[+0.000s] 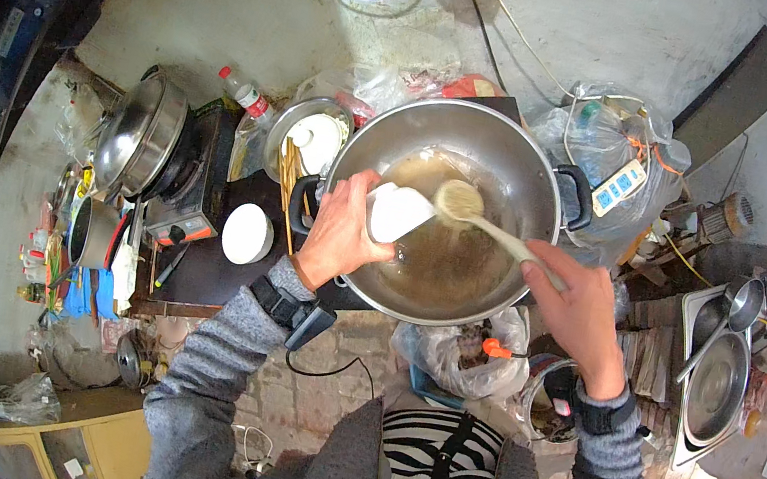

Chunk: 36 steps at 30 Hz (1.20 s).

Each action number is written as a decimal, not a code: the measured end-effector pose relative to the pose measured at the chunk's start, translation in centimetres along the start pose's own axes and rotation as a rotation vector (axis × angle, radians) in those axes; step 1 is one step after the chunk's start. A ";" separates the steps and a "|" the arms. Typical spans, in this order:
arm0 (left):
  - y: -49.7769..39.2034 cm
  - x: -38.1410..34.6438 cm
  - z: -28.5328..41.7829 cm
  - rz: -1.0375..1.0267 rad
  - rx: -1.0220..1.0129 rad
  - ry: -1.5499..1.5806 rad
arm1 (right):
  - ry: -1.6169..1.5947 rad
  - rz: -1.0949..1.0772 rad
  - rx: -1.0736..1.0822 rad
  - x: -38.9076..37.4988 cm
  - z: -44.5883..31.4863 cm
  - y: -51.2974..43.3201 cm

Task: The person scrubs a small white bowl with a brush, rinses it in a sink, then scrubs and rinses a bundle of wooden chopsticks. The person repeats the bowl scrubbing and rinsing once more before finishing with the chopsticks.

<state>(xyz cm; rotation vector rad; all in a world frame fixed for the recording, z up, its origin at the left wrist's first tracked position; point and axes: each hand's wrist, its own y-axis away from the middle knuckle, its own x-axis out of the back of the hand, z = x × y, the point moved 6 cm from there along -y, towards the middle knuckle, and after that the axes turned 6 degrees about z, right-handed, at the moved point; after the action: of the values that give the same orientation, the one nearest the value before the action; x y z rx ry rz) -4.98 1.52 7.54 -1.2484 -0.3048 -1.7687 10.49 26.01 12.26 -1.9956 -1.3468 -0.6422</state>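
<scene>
A large two-handled steel wok [376,147] stands in front of me with a shallow brownish liquid [440,264] in its bottom. My left hand [343,229] grips a small white bowl [399,215], tilted over the wok's left side. In my right hand [575,302] is the handle of a pale ladle [460,201]. Its round head is above the liquid, close beside the bowl's rim, and appears to hold some liquid. Whether ladle and bowl touch I cannot tell. Another white bowl [248,234] sits on the dark table [195,276] to the left.
Chopsticks [290,186] lean by a steel basin [283,124] left of the wok. A bottle [244,94] and a gas stove [187,207] bearing a lidded pan [146,131] stand farther left. At right are a power strip [619,186] on plastic bags and a metal sink [683,449].
</scene>
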 end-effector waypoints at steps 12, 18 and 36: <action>-0.4 0.7 2.4 0.034 -0.070 0.080 | -0.139 0.012 0.239 -0.3 -2.2 2.3; -0.1 0.6 2.4 -0.007 -0.086 0.086 | 0.307 -0.020 0.043 -5.3 3.8 -2.9; -0.3 0.7 3.1 0.061 -0.151 0.017 | 0.154 0.110 0.189 -2.8 -1.6 -3.5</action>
<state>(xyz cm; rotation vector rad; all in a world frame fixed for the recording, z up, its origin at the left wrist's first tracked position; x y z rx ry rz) -3.36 3.36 9.62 -1.3339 -0.1241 -1.7748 6.12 24.04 12.26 -1.8166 -1.1533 -0.5822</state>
